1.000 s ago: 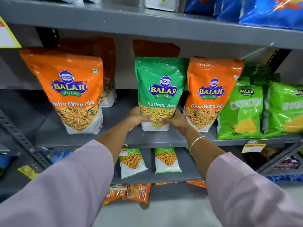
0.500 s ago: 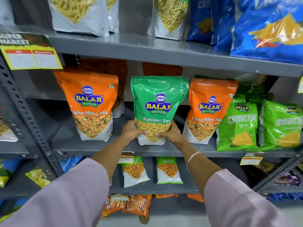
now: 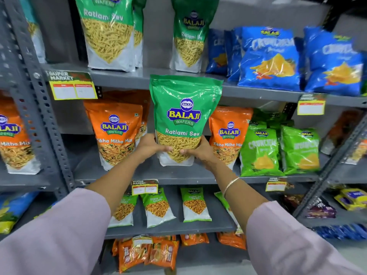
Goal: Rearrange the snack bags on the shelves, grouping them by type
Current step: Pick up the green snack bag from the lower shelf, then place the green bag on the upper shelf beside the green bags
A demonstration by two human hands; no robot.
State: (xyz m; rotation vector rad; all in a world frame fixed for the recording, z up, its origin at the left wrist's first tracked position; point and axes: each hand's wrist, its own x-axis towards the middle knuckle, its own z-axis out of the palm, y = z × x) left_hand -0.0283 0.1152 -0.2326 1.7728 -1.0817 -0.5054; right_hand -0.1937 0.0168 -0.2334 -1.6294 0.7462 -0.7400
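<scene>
Right now both hands grasp one green Ratlami Sev bag (image 3: 185,118) by its lower corners: the left hand (image 3: 151,147) wraps the bottom left edge, the right hand (image 3: 200,150) the bottom right, each grip clenched on the pouch. It is held upright in the air in front of the middle shelf (image 3: 178,175), its base clear of the board and its top overlapping the front edge of the upper shelf (image 3: 127,78).

On that upper shelf stand more Ratlami Sev bags (image 3: 108,34), with blue Crunchem bags (image 3: 272,60) to their right. On the middle shelf an orange Tikha Mitha Mix bag (image 3: 115,133) stands left of the held pouch, and another Tikha Mitha Mix bag (image 3: 228,133) right of it, partly behind the right hand. Beside that, light green Crunchem bags (image 3: 262,151) lean together. A bangle (image 3: 231,184) circles the right wrist.

Lower down lie small green and white packs (image 3: 195,204); their print is blurred, perhaps Chana Dal. A yellow price tag (image 3: 72,89) hangs on the upper shelf's edge.
</scene>
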